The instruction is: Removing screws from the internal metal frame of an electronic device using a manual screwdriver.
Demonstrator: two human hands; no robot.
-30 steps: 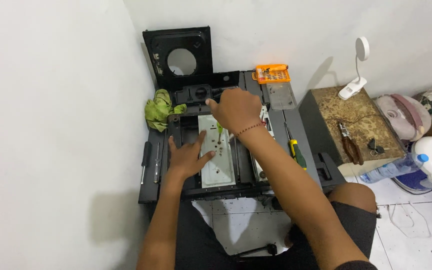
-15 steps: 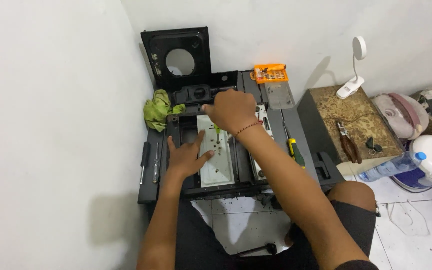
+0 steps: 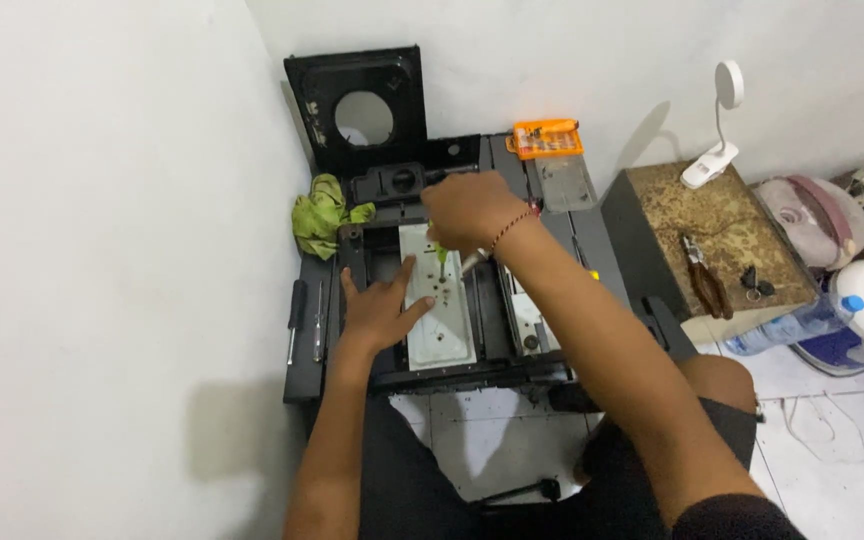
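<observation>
The white plate (image 3: 439, 300) lies in the middle of the opened black machine (image 3: 492, 330), small screws scattered on it. My right hand (image 3: 467, 210) is clenched on a green-handled screwdriver (image 3: 442, 257); I should keep it upright, while my left hand (image 3: 377, 310), fingers spread, steadies the plate's edge. The tip and screw head are hidden under my fist.

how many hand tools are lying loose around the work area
3 that show: two slim screwdrivers side by side on the black ledge at the left, and, and pliers on the brown box at the right. The arms may hide more.
</observation>
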